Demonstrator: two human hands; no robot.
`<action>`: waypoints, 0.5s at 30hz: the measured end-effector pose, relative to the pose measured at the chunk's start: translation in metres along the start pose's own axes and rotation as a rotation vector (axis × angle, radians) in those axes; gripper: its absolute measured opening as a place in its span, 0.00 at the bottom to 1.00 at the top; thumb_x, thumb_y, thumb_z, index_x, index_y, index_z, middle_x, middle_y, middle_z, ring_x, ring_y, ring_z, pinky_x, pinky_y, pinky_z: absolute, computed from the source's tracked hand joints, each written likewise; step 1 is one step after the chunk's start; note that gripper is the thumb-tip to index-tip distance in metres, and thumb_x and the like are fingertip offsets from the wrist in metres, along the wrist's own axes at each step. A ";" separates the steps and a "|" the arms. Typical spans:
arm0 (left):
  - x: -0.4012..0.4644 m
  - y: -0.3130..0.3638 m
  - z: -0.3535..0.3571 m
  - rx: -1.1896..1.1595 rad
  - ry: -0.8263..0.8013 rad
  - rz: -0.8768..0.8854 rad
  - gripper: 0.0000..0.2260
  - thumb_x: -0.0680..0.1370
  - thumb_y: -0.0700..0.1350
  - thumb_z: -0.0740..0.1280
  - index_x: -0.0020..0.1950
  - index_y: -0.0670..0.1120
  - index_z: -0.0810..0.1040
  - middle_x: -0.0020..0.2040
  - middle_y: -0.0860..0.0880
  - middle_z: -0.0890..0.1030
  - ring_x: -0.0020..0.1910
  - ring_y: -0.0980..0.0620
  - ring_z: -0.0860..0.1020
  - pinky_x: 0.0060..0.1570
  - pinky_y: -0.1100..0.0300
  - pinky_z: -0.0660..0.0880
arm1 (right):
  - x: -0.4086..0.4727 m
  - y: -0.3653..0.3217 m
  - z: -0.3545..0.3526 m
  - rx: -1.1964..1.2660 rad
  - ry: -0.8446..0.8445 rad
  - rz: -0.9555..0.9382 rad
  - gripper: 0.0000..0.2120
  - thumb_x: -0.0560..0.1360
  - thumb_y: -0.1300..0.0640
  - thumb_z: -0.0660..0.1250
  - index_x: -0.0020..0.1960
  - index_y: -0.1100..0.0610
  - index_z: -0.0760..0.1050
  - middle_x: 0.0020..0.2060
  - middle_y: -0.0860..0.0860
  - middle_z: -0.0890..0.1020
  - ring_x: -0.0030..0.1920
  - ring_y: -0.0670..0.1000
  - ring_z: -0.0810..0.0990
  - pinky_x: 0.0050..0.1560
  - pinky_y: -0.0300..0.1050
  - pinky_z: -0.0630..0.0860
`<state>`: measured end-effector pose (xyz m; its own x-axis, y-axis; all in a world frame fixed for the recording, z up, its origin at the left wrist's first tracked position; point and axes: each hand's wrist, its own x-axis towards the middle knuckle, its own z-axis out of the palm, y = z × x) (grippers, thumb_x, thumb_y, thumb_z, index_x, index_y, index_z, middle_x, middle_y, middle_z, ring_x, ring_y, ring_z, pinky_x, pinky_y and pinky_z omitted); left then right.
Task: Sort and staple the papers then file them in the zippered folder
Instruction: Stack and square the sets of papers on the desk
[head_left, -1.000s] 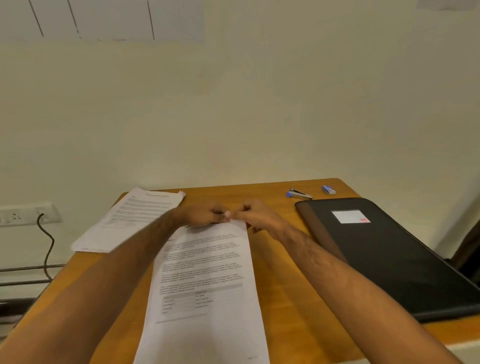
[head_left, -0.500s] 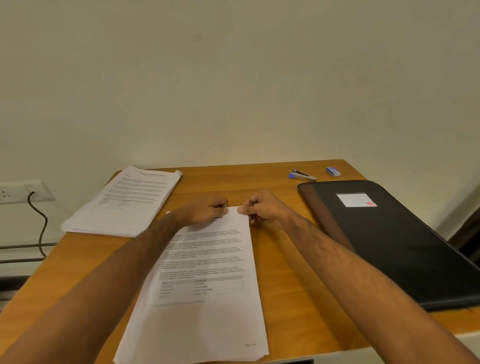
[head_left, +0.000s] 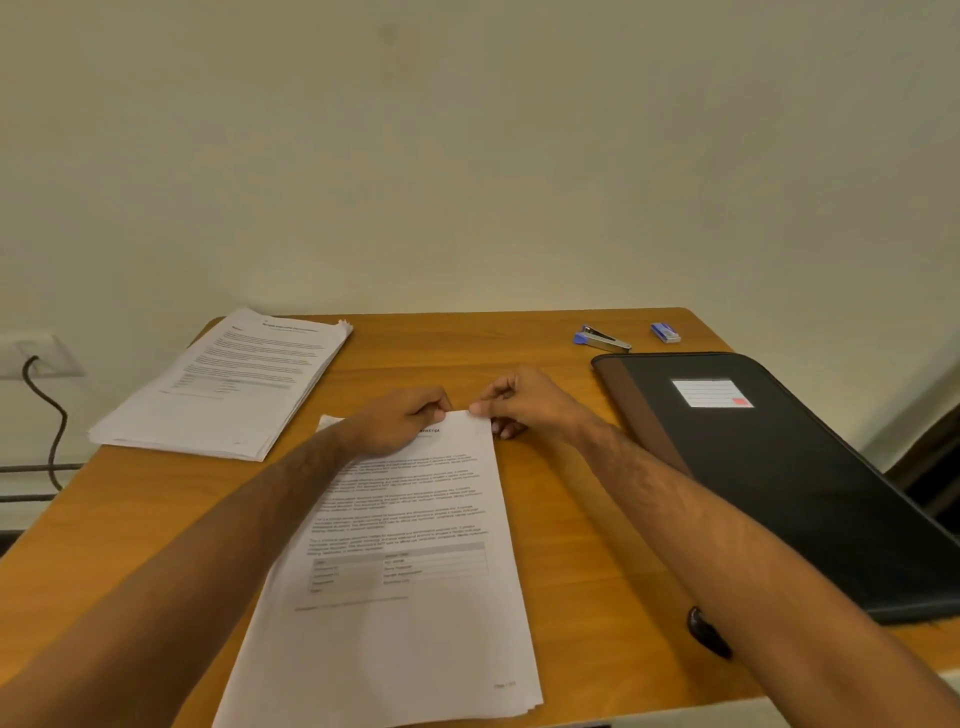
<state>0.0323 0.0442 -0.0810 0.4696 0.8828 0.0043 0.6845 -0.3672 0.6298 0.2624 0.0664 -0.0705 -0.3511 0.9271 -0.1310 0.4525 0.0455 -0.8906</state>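
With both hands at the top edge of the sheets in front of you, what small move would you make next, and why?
Probably reach the right hand to the stapler. Both it and the left hand pinch the near stack's top edge, seemingly squared, and the stapler lies untouched beyond the folder.

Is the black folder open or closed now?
Closed. The black folder lies flat on the table, cover down with its label facing up, and no papers show inside.
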 end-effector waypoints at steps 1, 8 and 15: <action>-0.001 -0.002 0.002 -0.001 0.018 0.004 0.09 0.84 0.47 0.58 0.51 0.57 0.77 0.47 0.59 0.81 0.47 0.58 0.80 0.47 0.59 0.76 | 0.004 0.000 -0.008 -0.083 0.056 -0.030 0.10 0.78 0.55 0.73 0.54 0.61 0.83 0.43 0.55 0.86 0.40 0.48 0.83 0.39 0.38 0.80; 0.001 -0.017 0.017 0.084 0.153 0.055 0.07 0.84 0.45 0.59 0.53 0.56 0.75 0.47 0.58 0.81 0.46 0.58 0.79 0.43 0.62 0.73 | 0.057 0.034 -0.112 -0.825 0.569 0.075 0.19 0.80 0.57 0.65 0.70 0.58 0.71 0.66 0.58 0.74 0.67 0.60 0.72 0.66 0.56 0.72; 0.004 -0.020 0.018 0.066 0.167 0.078 0.07 0.84 0.45 0.59 0.54 0.55 0.75 0.47 0.59 0.81 0.45 0.59 0.80 0.39 0.68 0.72 | 0.080 0.052 -0.141 -0.815 0.459 0.217 0.15 0.79 0.59 0.66 0.65 0.58 0.74 0.61 0.59 0.79 0.61 0.60 0.77 0.63 0.58 0.75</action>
<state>0.0307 0.0500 -0.1080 0.4276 0.8852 0.1833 0.6873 -0.4501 0.5701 0.3732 0.1949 -0.0657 0.0843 0.9932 0.0802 0.9615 -0.0599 -0.2681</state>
